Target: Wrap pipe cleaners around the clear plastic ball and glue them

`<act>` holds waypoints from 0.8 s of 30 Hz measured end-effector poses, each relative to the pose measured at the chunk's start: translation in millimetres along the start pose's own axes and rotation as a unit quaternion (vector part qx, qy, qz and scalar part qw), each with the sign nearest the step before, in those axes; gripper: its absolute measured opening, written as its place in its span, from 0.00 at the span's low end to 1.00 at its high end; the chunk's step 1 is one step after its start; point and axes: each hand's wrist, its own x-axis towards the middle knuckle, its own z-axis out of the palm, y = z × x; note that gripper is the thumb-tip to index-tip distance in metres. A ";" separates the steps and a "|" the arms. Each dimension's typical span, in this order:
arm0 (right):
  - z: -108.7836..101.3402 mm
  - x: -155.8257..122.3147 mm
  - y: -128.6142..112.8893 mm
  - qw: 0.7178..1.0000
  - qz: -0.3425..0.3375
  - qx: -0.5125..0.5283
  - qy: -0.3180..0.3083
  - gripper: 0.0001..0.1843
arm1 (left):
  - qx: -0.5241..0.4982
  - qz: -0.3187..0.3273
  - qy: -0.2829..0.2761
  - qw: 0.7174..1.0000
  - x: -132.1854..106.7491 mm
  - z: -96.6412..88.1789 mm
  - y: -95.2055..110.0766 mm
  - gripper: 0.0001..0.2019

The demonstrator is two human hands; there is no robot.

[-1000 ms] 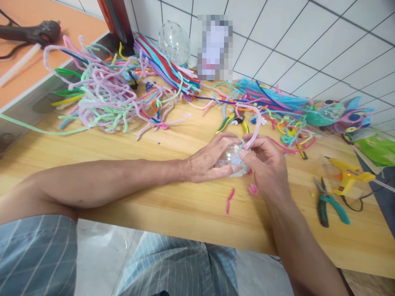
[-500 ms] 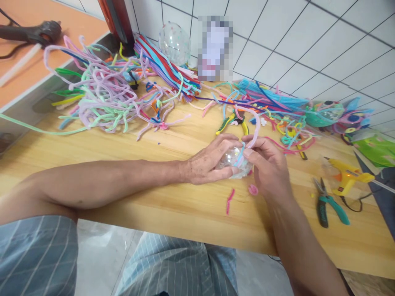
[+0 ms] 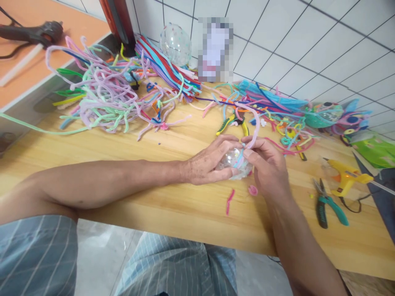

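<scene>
A clear plastic ball rests on the wooden table, with a blue and a pink pipe cleaner strip lying across it. My left hand wraps round the ball from the left and holds it. From the right, my right hand pinches a lilac pipe cleaner against the ball's side; its free end arches up and away toward the back. Part of the ball is hidden behind my fingers. Just in front lie a small pink coil and a short dark pink piece.
Yellow-handled pliers lie behind my hands. Teal-handled pliers and a yellow glue gun are at the right. A tangled heap of pipe cleaners covers the back left; a dotted clear ball stands by the tiled wall.
Both hands stay almost where they were on the ball. The blue strip's upper end now shows less above my right fingertips, and the lilac pipe cleaner has shifted very slightly.
</scene>
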 end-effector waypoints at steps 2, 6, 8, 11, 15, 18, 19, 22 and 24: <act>-1.3 -0.1 0.9 1.000 -0.006 -0.003 -0.005 0.03 | -0.008 0.001 0.005 1.000 0.3 0.2 0.0 0.31; -5.7 -0.7 0.7 0.999 -0.035 -0.011 -0.036 0.02 | -0.007 -0.005 0.002 1.000 1.2 -0.5 1.3 0.30; -8.4 -1.3 -1.0 0.996 -0.053 -0.022 -0.061 0.03 | 0.000 -0.004 0.000 1.000 1.5 -0.8 1.8 0.29; -12.1 -2.2 -6.6 0.992 -0.061 -0.044 -0.100 0.04 | 0.004 0.003 0.005 1.000 1.6 -0.7 1.9 0.28; -14.0 -2.1 -17.4 0.986 -0.046 -0.078 -0.137 0.10 | 0.001 0.002 0.006 1.000 1.6 -0.3 2.1 0.28; -12.4 -1.0 -22.5 0.984 -0.049 -0.088 -0.145 0.15 | 0.004 0.014 0.008 1.000 1.8 -0.3 2.2 0.27; -11.6 -0.7 -23.3 0.984 -0.054 -0.090 -0.144 0.16 | 0.004 0.017 0.008 1.000 1.8 -0.2 2.0 0.27; -9.4 -0.3 -23.7 0.983 -0.069 -0.097 -0.140 0.18 | -0.004 0.009 0.004 1.000 1.5 0.3 1.2 0.28; -9.0 -0.3 -23.6 0.983 -0.071 -0.098 -0.141 0.18 | -0.014 0.003 0.002 1.000 1.2 0.6 0.8 0.28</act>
